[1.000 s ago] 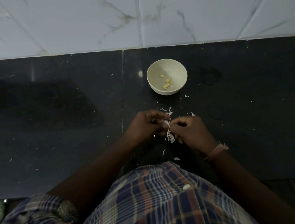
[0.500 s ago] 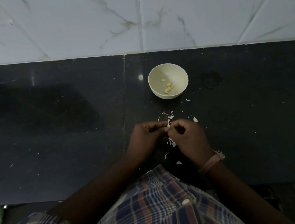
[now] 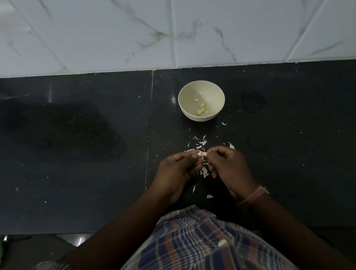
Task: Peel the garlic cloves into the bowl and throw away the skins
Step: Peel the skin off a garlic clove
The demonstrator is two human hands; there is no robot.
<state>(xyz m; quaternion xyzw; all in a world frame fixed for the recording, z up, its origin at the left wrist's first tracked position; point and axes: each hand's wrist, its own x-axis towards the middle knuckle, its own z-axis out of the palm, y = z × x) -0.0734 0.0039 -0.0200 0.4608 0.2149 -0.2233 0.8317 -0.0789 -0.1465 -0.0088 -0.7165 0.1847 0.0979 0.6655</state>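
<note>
A small cream bowl (image 3: 210,93) stands on the dark counter and holds several peeled yellow garlic cloves (image 3: 201,108). Just in front of it, my left hand (image 3: 176,173) and my right hand (image 3: 229,167) meet above the counter and pinch one garlic clove (image 3: 202,154) between their fingertips. A strip of white skin (image 3: 204,171) hangs down from the clove between the hands. Loose skin flakes (image 3: 200,142) lie scattered on the counter between the hands and the bowl, with a few more near my body.
The black stone counter (image 3: 77,154) runs across the view, with a seam left of the bowl. White marbled wall tiles (image 3: 163,28) rise behind it. A wet-looking patch darkens the counter at the left. My checked shirt (image 3: 193,252) fills the bottom.
My hands have stayed together on the clove, and more skin has come loose and hangs below it. The bowl has not moved on the counter; the view has tilted down a little.
</note>
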